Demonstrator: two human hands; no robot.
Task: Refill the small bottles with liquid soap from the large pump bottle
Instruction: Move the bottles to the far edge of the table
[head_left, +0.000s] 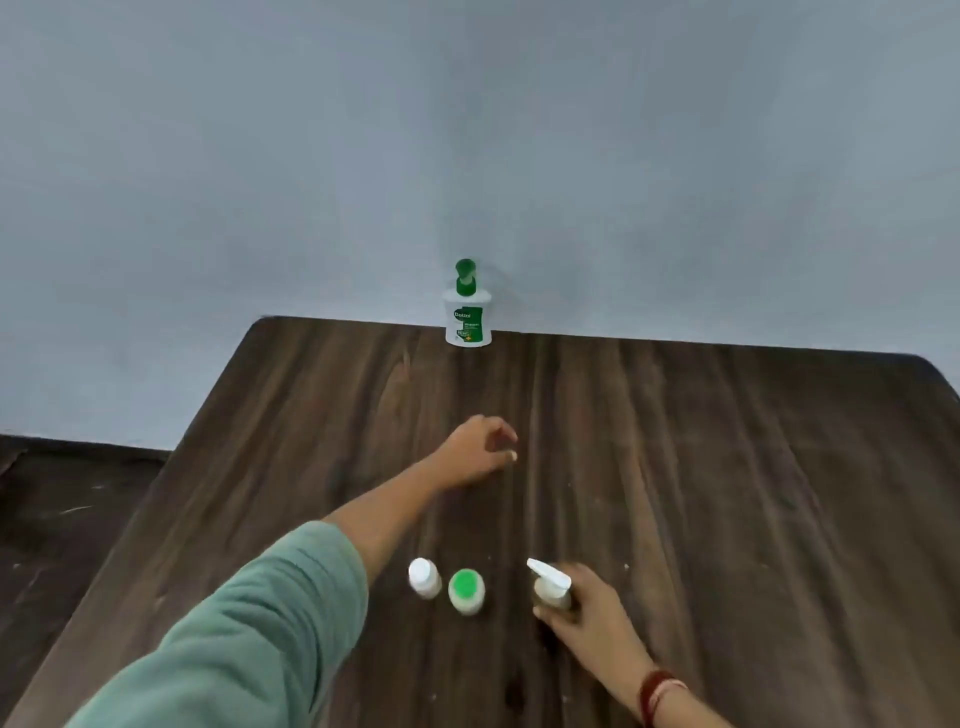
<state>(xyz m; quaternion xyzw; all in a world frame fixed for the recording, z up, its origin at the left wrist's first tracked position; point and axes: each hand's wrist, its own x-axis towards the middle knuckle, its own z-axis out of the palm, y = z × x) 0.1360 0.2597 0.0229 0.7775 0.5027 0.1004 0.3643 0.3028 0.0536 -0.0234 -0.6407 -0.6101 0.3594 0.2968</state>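
A large white pump bottle (467, 317) with a green pump head and green label stands upright at the far edge of the table, against the wall. My left hand (475, 449) is stretched out over the middle of the table, fingers curled and apart, holding nothing, well short of that bottle. Near the front stand a small bottle with a white cap (424, 577) and a small bottle with a green cap (466, 590), side by side. To their right, my right hand (587, 603) grips a small bottle with a white pump top (549, 584), upright on the table.
The dark wooden table (727, 493) runs from the front to a plain grey-blue wall. Its left edge drops to a dark wooden floor (67, 509). I wear a green sleeve on the left arm and a red thread band on the right wrist.
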